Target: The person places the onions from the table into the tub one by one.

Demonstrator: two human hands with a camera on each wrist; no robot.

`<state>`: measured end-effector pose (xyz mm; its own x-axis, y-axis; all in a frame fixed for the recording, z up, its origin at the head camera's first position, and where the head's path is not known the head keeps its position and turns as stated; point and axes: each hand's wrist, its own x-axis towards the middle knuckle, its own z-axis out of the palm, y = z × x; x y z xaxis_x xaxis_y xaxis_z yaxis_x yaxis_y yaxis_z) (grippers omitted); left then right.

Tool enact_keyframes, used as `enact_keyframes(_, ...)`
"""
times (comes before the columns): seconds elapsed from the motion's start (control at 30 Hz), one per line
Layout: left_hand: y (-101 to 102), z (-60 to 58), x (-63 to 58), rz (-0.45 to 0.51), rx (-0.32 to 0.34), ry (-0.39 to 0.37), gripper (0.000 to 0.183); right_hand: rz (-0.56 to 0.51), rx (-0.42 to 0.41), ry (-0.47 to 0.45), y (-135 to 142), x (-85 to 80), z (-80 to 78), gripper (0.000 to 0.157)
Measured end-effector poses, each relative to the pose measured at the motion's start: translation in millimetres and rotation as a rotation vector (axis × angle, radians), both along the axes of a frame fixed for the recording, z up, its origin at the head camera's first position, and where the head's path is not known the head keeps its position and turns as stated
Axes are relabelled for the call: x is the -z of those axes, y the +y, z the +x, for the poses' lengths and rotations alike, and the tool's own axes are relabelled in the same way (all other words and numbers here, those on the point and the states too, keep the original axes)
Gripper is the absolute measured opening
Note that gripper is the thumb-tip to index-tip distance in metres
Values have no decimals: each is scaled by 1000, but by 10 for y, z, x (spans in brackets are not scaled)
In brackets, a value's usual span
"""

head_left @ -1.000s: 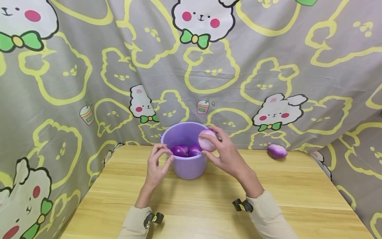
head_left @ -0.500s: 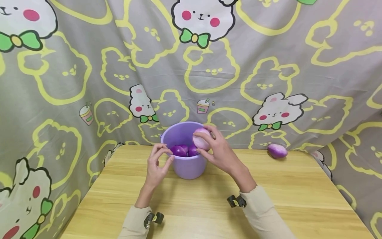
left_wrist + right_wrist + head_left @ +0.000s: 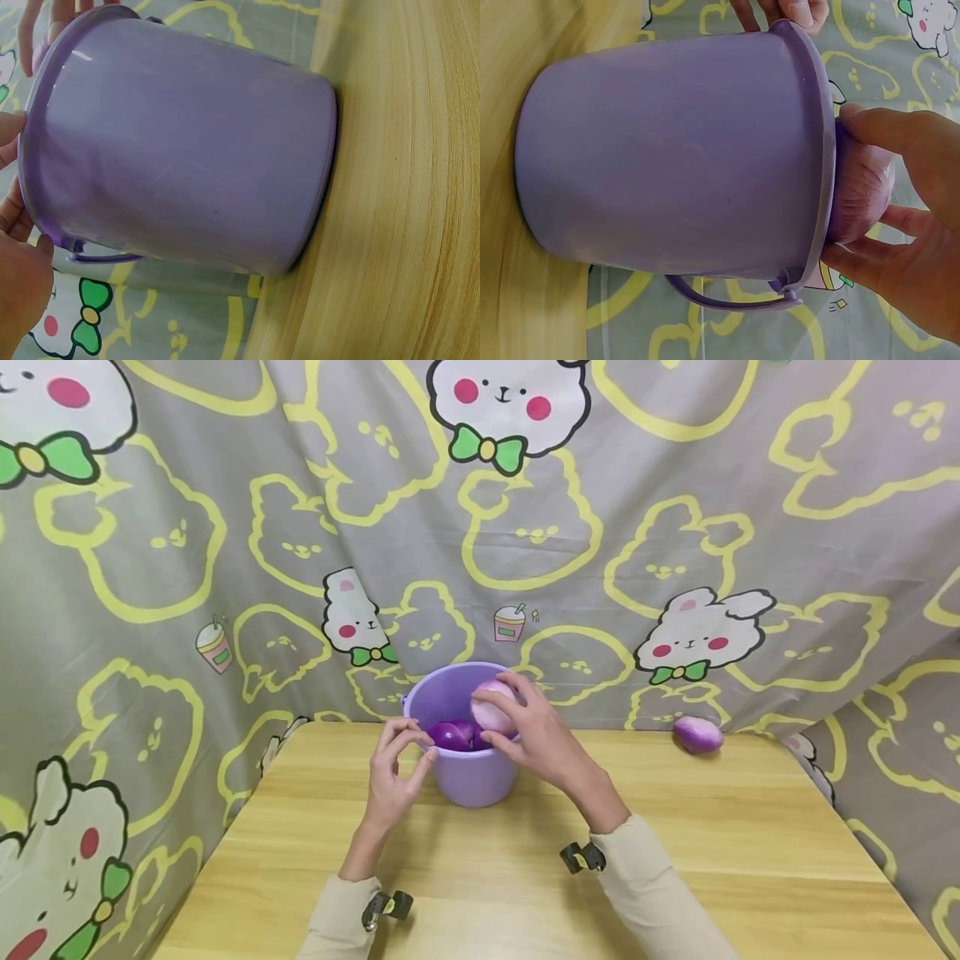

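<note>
A lilac bucket [image 3: 472, 777] stands upright on the wooden table, with its handle [image 3: 727, 300] hanging down. My left hand [image 3: 393, 781] holds the near left of its rim between thumb and fingers. Over the right part of the opening, my right hand [image 3: 543, 735] grips a round, onion-like vegetable [image 3: 493, 706], pale on top and purple lower down. The right wrist view shows its lower part dipping behind the rim [image 3: 821, 150]. Several glossy purple vegetables [image 3: 448, 737] lie inside, partly hidden by the near rim and the right hand.
Another purple-and-white vegetable [image 3: 697, 735] lies near the table's back right edge. A grey patterned curtain [image 3: 540, 552] hangs close behind the bucket and along both sides. The wooden table [image 3: 480, 877] spreads in front, under both forearms.
My right hand has moved left with the vegetable, from the right rim to over the opening, and slightly lower. The left hand stays on the rim. The camera view has shifted a little.
</note>
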<state>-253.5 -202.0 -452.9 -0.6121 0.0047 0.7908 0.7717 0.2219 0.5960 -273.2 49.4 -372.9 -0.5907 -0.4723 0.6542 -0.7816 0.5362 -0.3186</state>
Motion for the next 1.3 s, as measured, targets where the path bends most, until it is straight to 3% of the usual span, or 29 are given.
enact_keyframes(0.8,34,-15,-33,-12,-1,9,16,44,3,-45,-63,71,-146,51)
enact_keyframes(1.3,8,-13,-12,-13,-15,10,18,84,6,-64,-83,84,-135,48)
